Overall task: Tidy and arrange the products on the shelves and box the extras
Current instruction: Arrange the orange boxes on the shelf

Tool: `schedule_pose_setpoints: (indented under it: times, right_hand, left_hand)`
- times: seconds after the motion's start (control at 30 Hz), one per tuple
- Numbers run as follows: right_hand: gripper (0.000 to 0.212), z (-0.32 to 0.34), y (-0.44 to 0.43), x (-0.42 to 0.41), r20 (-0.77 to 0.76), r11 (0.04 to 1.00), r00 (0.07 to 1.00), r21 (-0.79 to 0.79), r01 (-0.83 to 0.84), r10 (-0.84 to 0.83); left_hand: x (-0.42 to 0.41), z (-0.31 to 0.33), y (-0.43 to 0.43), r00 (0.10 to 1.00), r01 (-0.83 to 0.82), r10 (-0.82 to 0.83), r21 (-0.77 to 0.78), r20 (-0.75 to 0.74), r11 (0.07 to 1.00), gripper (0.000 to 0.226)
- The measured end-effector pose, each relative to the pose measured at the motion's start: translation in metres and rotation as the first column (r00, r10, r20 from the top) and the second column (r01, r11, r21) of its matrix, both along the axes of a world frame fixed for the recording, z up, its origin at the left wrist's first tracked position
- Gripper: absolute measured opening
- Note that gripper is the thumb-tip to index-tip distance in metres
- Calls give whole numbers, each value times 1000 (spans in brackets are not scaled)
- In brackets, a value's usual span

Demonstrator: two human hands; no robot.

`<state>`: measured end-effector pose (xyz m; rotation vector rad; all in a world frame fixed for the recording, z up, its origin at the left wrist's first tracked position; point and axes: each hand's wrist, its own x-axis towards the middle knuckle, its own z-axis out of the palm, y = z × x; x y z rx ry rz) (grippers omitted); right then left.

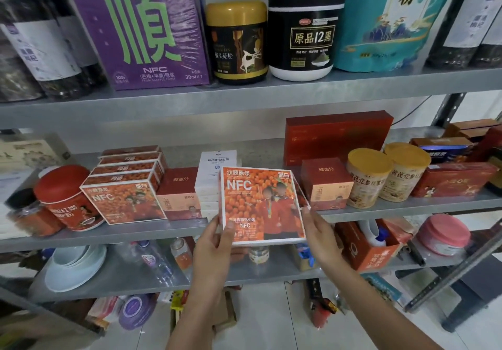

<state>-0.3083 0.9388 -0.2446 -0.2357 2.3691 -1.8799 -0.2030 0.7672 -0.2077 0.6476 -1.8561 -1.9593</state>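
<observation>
An orange NFC box [260,203] with white edges is held upright in front of the middle shelf [135,231]. My left hand [217,243] grips its lower left corner, thumb on the front face. My right hand [317,238] holds its right edge, fingers behind the box. A row of several matching orange NFC boxes [125,186] stands on the middle shelf to the left, lined up front to back. Two small red boxes [179,194] [326,184] stand on either side of the held box, and white boxes [214,170] are behind it.
Two yellow-lidded cans [388,175] and red gift boxes [336,135] fill the middle shelf's right side; a red jar [68,197] stands at the left. The top shelf carries a purple box [141,29], jars and bottles. Bowls [76,265], bottles and an open orange carton [372,249] are on the lower shelf.
</observation>
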Motion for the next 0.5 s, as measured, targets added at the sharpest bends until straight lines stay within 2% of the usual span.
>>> schedule_pose_setpoints:
  times: [0.07,0.1,0.13,0.2,0.27,0.3,0.33,0.43,0.5]
  right_hand:
    - [18,-17,-6,-19,-155,977,988,213,5,29]
    - [25,-23,-8,-29,-208,924,971,381,-32,119]
    - [41,-28,-11,-37,-221,828,945,555,-80,239]
    - [66,-41,-14,-53,-198,573,885,815,-91,422]
    - [74,-53,-17,-58,-183,368,855,930,-9,486]
    - [74,-58,-19,-56,-190,330,862,943,28,470]
    - [72,-59,-21,-52,-231,336,866,939,78,444]
    - [69,-61,-28,-40,-375,402,849,890,217,372]
    - [75,-64,-24,-39,-350,399,861,896,193,369]
  left_hand:
    - [0,-1,-6,999,-48,47,-41,-19,998,15]
    - [-1,-2,-8,997,-72,71,-58,-26,996,16]
    - [-1,-2,-11,995,-94,92,-75,-31,993,16]
    - [-1,-2,-14,992,-118,113,-115,-47,986,15]
    - [0,-2,-17,992,-124,116,-150,-57,981,16]
    - [0,-1,-19,991,-127,118,-166,-60,978,17]
    - [0,-2,-20,990,-132,123,-176,-64,975,18]
    - [0,-2,-25,988,-154,146,-190,-55,970,23]
    - [1,-2,-28,989,-148,140,-197,-52,969,23]
